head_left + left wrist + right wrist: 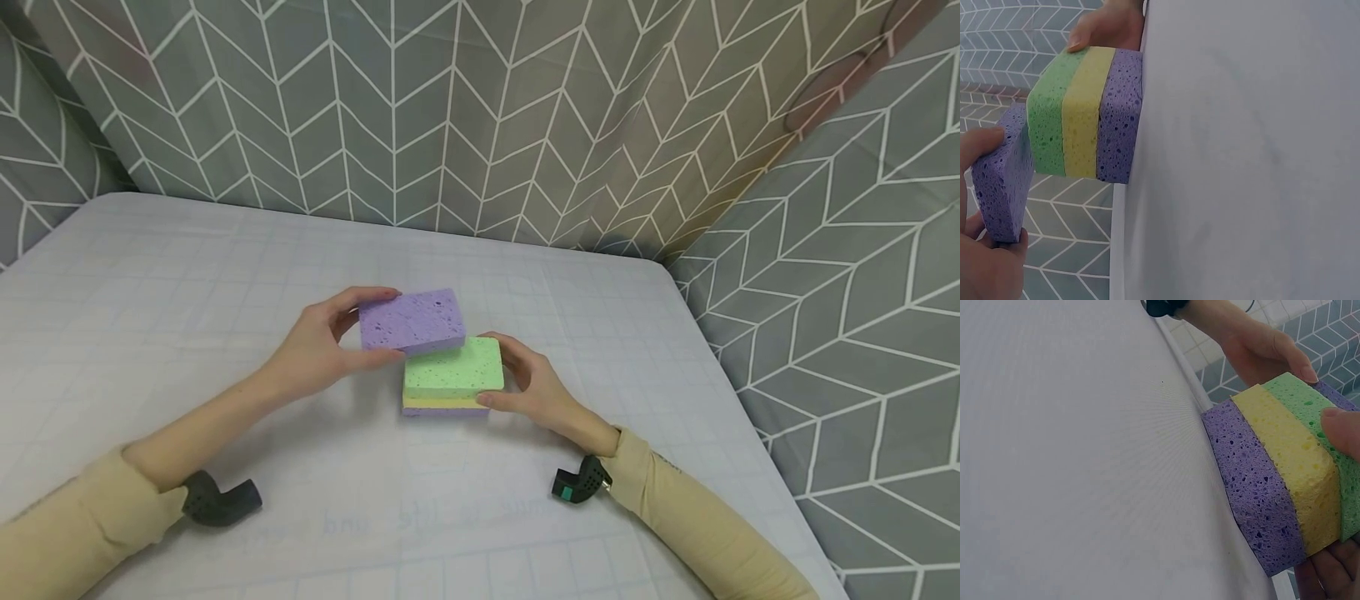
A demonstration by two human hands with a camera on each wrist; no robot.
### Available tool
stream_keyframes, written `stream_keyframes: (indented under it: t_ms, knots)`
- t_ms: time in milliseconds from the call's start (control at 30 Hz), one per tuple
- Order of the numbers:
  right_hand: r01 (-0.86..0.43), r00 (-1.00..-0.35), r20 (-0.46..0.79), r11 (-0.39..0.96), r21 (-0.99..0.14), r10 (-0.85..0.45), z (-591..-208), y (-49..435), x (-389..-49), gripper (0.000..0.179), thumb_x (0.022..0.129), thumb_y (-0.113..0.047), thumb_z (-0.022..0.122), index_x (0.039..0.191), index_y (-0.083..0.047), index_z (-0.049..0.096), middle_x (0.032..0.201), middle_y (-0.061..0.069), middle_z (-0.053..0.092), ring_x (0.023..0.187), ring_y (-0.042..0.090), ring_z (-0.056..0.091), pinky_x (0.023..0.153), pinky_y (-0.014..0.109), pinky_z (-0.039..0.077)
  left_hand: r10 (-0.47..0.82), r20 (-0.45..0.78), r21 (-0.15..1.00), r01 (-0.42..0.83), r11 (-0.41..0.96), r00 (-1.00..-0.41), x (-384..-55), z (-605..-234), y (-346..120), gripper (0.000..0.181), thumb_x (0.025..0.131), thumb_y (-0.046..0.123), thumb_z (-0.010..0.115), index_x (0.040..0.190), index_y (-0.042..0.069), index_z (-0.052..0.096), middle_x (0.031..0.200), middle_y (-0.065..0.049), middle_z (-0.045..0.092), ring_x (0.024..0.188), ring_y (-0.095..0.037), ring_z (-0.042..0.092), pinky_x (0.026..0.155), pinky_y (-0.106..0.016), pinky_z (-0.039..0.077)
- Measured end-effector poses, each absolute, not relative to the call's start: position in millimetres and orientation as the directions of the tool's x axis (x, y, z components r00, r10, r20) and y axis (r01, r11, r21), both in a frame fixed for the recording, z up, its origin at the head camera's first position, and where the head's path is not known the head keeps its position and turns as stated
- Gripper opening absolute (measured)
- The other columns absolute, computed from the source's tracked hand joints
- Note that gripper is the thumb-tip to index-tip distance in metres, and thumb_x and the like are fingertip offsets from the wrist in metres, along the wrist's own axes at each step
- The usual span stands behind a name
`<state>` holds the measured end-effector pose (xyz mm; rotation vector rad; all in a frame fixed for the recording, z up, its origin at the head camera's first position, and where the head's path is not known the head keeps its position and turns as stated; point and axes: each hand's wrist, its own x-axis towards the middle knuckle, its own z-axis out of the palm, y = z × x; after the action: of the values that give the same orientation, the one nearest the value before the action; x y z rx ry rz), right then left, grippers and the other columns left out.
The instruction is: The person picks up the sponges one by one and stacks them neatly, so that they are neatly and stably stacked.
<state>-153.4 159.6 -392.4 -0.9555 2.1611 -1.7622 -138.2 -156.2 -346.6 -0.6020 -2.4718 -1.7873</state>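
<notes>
A stack of three sponges stands on the table: a purple sponge at the bottom, a yellow sponge in the middle and a green sponge on top. My left hand grips a second purple sponge by its left end, thumb on the near side and fingers on the far side. In the head view this sponge overlaps the green one's far left corner. My right hand holds the right end of the stack, its thumb at the green sponge's near edge and fingers behind.
A white cloth with faint grid lines covers the table. Grey curtains with a white chevron pattern hang behind it and along the right side. Black wrist devices sit at both sleeve cuffs.
</notes>
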Motion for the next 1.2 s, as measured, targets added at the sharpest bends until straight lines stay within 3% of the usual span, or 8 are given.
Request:
stream_keyframes:
  t_ms: [233,667,1033,1200]
  knots:
    - [-0.344,-0.775,0.232,0.085,-0.935,-0.587,-393.1,159.8,-153.1,0.073,0.080,0.000,0.079,0.145,0.000,0.044,0.145,0.017,0.051,0.139,0.026,0.045,0.123,0.034,0.032,0.318,0.225,0.908,0.316,0.275,-0.921,-134.2,-347.4,-151.3,0.071,0.077,0.018,0.089,0.139,0.015,0.056,0.141,0.002,0.057,0.137,-0.015,0.046,0.114,-0.010,0.035]
    - [-0.363,-0.767,0.237,0.099,-0.926,-0.597,-393.0,160.8,-153.5,0.074,0.081,-0.003,0.079,0.146,-0.002,0.044,0.145,0.016,0.052,0.138,0.023,0.046,0.124,0.036,0.031,0.375,0.235,0.906,0.342,0.250,-0.897,-128.1,-347.4,-141.1,0.072,0.075,0.019,0.090,0.139,0.016,0.056,0.142,0.002,0.056,0.137,-0.016,0.046,0.119,-0.023,0.036]
    - [-0.370,-0.771,0.232,0.121,-0.921,-0.593,-394.4,160.8,-153.3,0.075,0.082,-0.005,0.080,0.147,-0.002,0.043,0.148,0.014,0.050,0.139,0.026,0.045,0.123,0.035,0.032,0.397,0.277,0.904,0.377,0.199,-0.875,-125.3,-349.0,-133.5,0.075,0.075,0.013,0.089,0.140,0.011,0.052,0.140,0.000,0.057,0.134,-0.016,0.049,0.115,-0.015,0.037]
    - [-0.377,-0.766,0.236,0.122,-0.918,-0.598,-395.2,161.4,-154.2,0.075,0.083,-0.008,0.079,0.148,-0.004,0.043,0.150,0.012,0.049,0.141,0.026,0.044,0.123,0.037,0.032,0.408,0.269,0.902,0.377,0.212,-0.873,-124.4,-351.3,-130.0,0.073,0.077,0.016,0.088,0.141,0.013,0.052,0.141,0.001,0.056,0.134,-0.016,0.049,0.118,-0.023,0.038]
